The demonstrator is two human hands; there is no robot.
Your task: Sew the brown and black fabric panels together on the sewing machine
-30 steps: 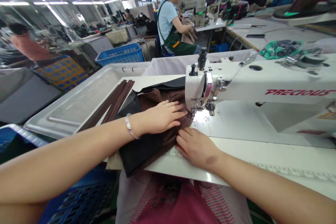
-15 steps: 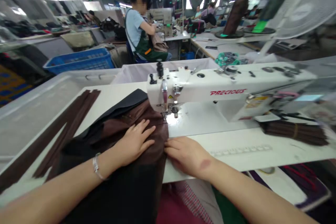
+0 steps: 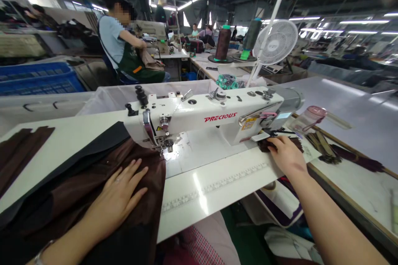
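My left hand [image 3: 120, 194] lies flat on a piece of dark brown fabric [image 3: 152, 182], fingers spread, pressing it to the table left of the needle. Black fabric [image 3: 102, 140] lies with the brown piece, whose edge reaches under the presser foot [image 3: 166, 147] of a white sewing machine [image 3: 199, 118]. At the machine's right end, my right hand [image 3: 284, 153] is closed over a bundle of dark brown strips [image 3: 297, 144]. Its fingertips are partly hidden, so what they grip is unclear. A small white piece [image 3: 260, 136] sits beside those fingers.
More brown strips [image 3: 27, 145] lie at the table's left. A ruler scale [image 3: 214, 186] runs along the front. Beyond the right end are a pink-lidded cup [image 3: 312, 116] and other bundles [image 3: 357, 157]. A co-worker [image 3: 124, 45] sits behind, near a blue crate [image 3: 37, 76].
My right hand has left the brown fabric's edge and moved right to the strip bundle. My left hand stays on the fabric. The view has turned right.
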